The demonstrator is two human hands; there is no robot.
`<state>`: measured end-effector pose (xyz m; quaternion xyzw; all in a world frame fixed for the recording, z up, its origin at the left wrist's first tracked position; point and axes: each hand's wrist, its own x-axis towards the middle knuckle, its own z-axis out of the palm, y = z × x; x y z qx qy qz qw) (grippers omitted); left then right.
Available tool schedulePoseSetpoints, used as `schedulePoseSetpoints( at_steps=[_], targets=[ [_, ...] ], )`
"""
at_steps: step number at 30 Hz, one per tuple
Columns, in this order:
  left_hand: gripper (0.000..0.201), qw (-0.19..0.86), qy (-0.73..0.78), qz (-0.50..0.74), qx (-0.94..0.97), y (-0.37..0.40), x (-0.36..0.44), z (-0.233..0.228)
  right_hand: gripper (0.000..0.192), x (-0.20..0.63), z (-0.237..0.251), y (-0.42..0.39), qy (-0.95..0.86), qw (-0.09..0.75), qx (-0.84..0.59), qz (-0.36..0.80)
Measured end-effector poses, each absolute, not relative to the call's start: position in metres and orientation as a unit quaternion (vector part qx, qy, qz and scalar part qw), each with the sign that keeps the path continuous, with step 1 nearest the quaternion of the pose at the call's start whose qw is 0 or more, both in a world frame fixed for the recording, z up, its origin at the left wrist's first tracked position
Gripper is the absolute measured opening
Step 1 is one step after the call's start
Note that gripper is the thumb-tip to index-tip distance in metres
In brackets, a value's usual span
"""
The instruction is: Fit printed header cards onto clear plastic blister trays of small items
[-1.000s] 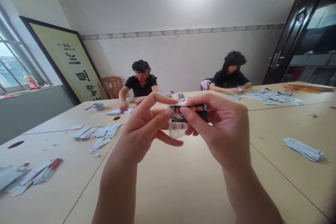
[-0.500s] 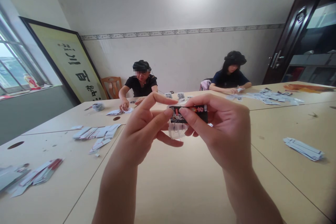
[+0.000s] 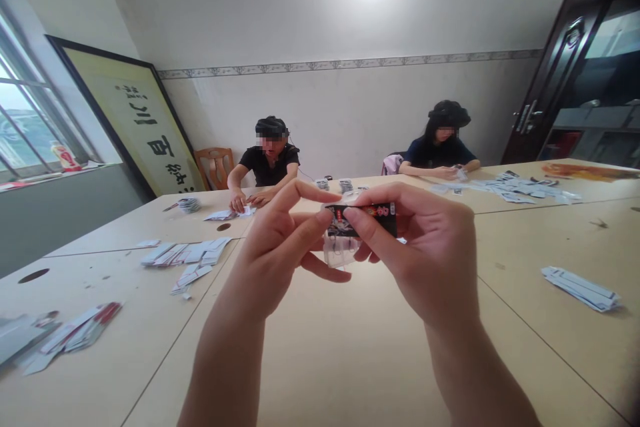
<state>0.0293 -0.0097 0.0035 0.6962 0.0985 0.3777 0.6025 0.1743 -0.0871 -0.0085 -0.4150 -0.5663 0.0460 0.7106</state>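
Above the table, a small black printed card with red and white lettering is pinched between my two hands. My left hand is closed on the card's left end, thumb on its face and index finger arched at the top edge. My right hand grips the middle and right part, its thumb pressed on the print. Just below the card hangs a small clear plastic bag with thin dark lines on it; its contents are too small to make out. Fingers hide part of both.
On the pale table, paper slips lie at left, a red-and-white packet pile nearer me, and a slip bundle at right. Across sit two people handling papers; a loose pile lies before the right one.
My hands and the card have barely moved. Across the table, the left person's hands have come closer together over the papers. The view has shifted slightly.
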Motion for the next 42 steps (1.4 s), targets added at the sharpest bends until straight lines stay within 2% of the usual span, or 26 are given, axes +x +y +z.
schedulePoseSetpoints(
  at_steps=[42],
  targets=[
    [0.019,0.59,0.13,0.393,0.694,-0.016,0.032,0.006,0.01,0.175,-0.008,-0.085,-0.563,0.712,-0.414,0.063]
  ],
)
